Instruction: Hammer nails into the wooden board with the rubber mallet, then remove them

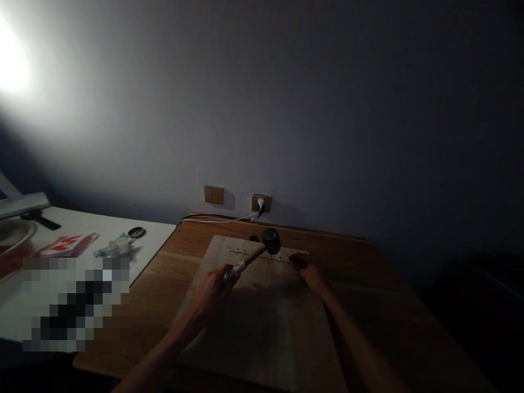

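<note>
My left hand (pixel 213 283) is closed around the pale grip of a rubber mallet (pixel 254 254). Its dark head is raised over the far part of a flat wooden board (pixel 249 322). A row of several small shiny nails (pixel 279 259) stands along the far side of the board, partly covered by the mallet. At the right end of that row, my right hand (pixel 307 266) rests on the board with its fingertips pinched together. Whatever is between those fingers is too dark and small to make out.
Under the board is a wooden table (pixel 164 273) against the wall. Cables run along its back edge to a socket (pixel 262 203). A white table (pixel 151 232) on the left holds a bowl (pixel 16 234), a red-and-white packet (pixel 67 244), crumpled plastic (pixel 120 245) and a tape roll (pixel 137 232).
</note>
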Tool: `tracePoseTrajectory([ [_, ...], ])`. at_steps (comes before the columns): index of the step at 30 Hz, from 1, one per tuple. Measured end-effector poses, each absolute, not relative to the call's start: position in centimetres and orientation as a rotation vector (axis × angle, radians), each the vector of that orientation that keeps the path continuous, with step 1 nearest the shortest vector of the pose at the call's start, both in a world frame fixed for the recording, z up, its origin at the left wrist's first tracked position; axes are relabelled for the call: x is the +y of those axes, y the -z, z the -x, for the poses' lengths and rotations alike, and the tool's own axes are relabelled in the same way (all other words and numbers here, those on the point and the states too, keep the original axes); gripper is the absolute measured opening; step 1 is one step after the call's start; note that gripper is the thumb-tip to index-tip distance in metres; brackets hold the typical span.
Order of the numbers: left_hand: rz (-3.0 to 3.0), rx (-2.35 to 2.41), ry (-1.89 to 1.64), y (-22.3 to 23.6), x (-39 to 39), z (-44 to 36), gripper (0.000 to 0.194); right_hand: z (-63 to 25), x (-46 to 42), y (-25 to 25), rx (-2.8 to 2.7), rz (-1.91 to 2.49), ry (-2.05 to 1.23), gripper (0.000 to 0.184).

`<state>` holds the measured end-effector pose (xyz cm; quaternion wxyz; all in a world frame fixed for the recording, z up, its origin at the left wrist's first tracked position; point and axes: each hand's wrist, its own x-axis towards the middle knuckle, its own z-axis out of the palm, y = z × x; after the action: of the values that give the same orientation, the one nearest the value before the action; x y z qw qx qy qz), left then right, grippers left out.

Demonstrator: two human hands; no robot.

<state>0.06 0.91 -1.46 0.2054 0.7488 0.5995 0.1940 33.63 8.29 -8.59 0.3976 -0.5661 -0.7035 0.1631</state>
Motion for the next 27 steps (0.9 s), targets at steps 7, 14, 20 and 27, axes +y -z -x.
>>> tracePoseTrajectory([
  [7,-2.103,1.642,-0.564,1.5,0.7,-0.2,0.034,-33.6,8.1,8.5,-1.768,1.437,-0.435,0.022],
  [14,-2.202,1.589,-0.554,0.8,1.4,-2.2,0.030,-33.2,7.8,8.2,-1.723,1.487,-0.402,0.039],
  [20,-2.367,1.539,-0.409,0.0,2.4,-5.5,0.030,-34.5,6.3,7.9,-1.685,1.609,-0.353,0.030],
  [27,-2.352,1.499,-0.571,0.6,1.1,-4.7,0.026,-37.4,3.4,8.5,-1.575,1.530,-0.314,0.043],
])
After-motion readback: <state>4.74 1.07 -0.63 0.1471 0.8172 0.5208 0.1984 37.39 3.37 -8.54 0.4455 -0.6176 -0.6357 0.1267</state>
